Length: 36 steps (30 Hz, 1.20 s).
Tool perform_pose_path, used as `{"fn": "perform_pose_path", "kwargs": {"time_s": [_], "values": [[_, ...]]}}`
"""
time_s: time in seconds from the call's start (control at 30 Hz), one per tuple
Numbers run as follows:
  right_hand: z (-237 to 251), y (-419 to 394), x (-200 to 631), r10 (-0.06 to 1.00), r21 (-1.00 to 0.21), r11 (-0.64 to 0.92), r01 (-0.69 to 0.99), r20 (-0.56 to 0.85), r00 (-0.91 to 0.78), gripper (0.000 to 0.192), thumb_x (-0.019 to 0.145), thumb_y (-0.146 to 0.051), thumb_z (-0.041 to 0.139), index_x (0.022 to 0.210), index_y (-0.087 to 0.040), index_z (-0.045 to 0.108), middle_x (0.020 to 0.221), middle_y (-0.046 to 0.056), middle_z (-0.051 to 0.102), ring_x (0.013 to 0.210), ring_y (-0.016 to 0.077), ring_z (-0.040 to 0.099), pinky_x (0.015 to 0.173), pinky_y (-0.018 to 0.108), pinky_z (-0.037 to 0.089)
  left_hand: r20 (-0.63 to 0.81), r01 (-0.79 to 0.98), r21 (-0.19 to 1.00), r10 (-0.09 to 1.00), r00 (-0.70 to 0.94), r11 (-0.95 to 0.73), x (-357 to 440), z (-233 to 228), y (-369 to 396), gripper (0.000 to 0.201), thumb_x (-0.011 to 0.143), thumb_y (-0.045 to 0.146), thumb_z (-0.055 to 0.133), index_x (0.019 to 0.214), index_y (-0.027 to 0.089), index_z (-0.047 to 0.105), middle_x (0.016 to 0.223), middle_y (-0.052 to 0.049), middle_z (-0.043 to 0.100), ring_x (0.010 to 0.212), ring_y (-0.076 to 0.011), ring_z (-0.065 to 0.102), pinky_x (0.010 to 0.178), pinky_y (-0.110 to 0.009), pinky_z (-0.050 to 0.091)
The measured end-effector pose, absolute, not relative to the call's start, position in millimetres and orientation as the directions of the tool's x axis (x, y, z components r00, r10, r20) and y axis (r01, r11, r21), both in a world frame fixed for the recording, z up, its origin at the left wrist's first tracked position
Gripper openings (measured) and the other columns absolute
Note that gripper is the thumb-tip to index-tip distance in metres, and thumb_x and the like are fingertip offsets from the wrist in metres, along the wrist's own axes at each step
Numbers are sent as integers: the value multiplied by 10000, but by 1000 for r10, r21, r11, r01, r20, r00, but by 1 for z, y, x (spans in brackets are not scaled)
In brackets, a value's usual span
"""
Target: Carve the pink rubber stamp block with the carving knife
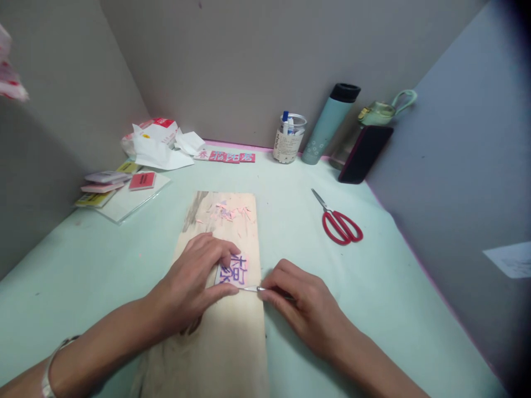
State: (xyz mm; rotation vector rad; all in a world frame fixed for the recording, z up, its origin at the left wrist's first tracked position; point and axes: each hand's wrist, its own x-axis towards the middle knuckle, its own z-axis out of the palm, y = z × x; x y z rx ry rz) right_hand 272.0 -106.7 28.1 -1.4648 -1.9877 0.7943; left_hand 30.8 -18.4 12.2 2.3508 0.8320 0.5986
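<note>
Silvery metal shows in the right hand's grip: thumb and fingers close around a slim craft knife, its pointed end aimed left along the near edge of a pale pink block lettered in purple. The left hand's grip spans that block, thumb at the near edge and fingertips over the far side, holding it against a wooden board. Thumb tip and blade meet or nearly do; I cannot tell whether they touch. This looks like the chief hazard: if the blade skids off the edge, or the right hand pushes too hard, the point runs straight into the thumb. Should the left fingers loosen, the small block could twist on the smooth wood and a purple stroke be nicked.

Beyond the hands, pink shavings litter the board's far end; any that creep under the block could make it rock. Red-handled scissors lie to the right on the pale green table, blades slightly apart, well clear of the knife. Farther back, a row of red lettered pieces, a clear jar, a teal tumbler and a dark phone line the wall.
</note>
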Motion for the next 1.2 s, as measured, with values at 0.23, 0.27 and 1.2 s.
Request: {"fn": "perform_pose_path", "kwargs": {"time_s": [0.23,0.27,1.2], "values": [[26,-108,269,962,-697,249,672,102,-252,175,999,-185,537,837,-198,604,798,0,564,660,123,519,593,242,379,213,424,637,675,707,-644,31,12,-19,249,910,243,689,1028,266,470,1155,-43,641,1094,-273,546,1054,-499,356],[25,-108,269,964,-699,249,670,110,-243,176,998,-183,537,834,-197,598,795,0,563,659,123,516,591,242,377,214,424,637,676,705,-644,31,12,-18,247,908,239,689,1014,264,467,1156,-42,641,1094,-273,546,1055,-500,356],[22,-110,264,967,-676,254,692,163,-195,186,1000,-166,530,825,-195,584,786,4,560,647,126,515,582,242,384,216,421,639,676,705,-643,33,13,-18,252,906,235,683,1053,274,483,1141,-52,649,1082,-279,560,1035,-518,388]]}}
